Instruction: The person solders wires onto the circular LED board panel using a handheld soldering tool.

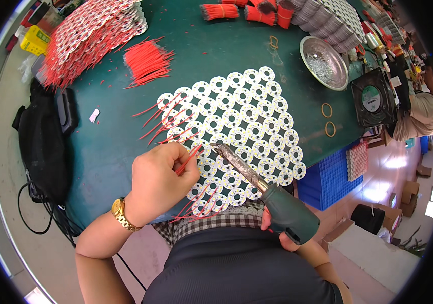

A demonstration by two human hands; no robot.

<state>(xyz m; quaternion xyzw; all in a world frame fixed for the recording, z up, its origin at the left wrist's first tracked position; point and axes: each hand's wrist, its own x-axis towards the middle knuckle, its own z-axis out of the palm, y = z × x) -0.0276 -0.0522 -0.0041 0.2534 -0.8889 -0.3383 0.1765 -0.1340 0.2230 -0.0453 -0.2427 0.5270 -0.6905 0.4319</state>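
A panel of joined white ring-shaped LED circuit boards (261,156) lies on the green tabletop in front of me. Red wires stick out from several rings along its left and near edges. My left hand (162,171), fingers pinched together, holds a few red wires (188,160) over the panel's left side. My right hand (288,242) is wrapped round the dark green handle of a soldering iron (291,213), and most of its fingers are hidden behind the handle. The iron's worn metal tip points up and left, close to the wires in my left hand.
Loose red wires (148,62) and a stack of wired boards (92,38) sit at the far left. Far right are stacked boards (323,20), a metal bowl (345,77) and a black fan (372,99). A black bag (44,147) lies left; a blue crate (328,182) stands right.
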